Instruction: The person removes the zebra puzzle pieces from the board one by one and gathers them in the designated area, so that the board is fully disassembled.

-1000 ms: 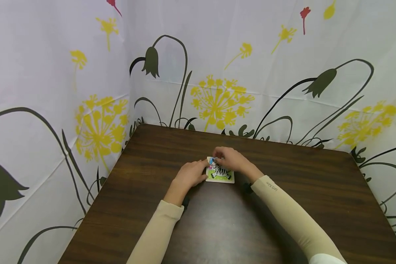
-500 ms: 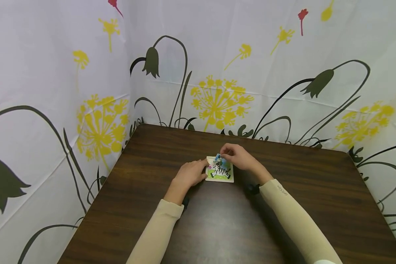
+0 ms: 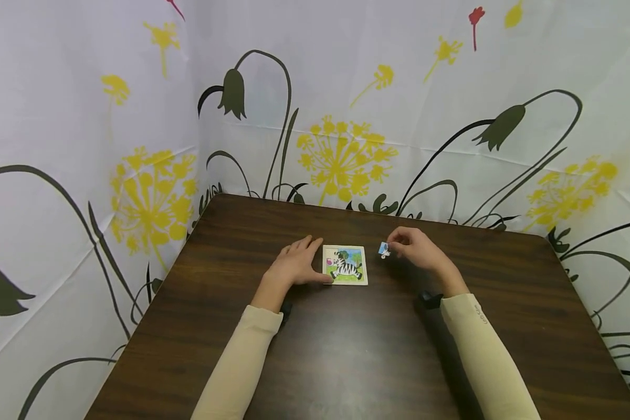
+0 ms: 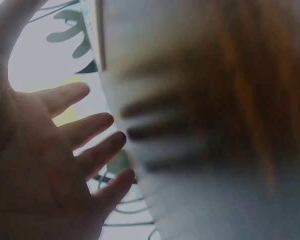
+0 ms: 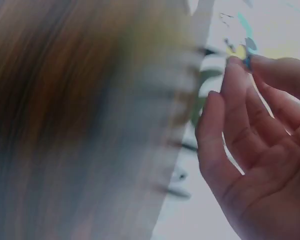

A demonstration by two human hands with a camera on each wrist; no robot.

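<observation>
Two pale sleeves (image 3: 238,356) stretched over the near part of a dark brown, wood-grained table (image 3: 341,356), where we saw a soft grey sheen. Past its far edge, white cloth (image 3: 425,111) formed the walls, printed with yellow flower heads (image 3: 341,157) and drooping grey-green bells (image 3: 234,93).

The puzzle board (image 3: 349,270) lay flat on the far half of the table, between the left hand (image 3: 296,262) and the right hand (image 3: 417,248). We made out a squarish, light-coloured rim around a striped black-and-white zebra, green below and blue behind; a pale patch showed at the upper left. The left hand had its fingers straight and spread, the thumb tip at the board's near left corner. Right of the board and clear of it, the right hand pinched a loose piece (image 3: 383,249), blue with black and white marks, between thumb and fingers.

We saw the zebra facing left, legs toward the near side, its body's long axis running left to right. The loose piece sat slightly tilted, its blue part farther from us; it was too small for us to judge its long axis.
</observation>
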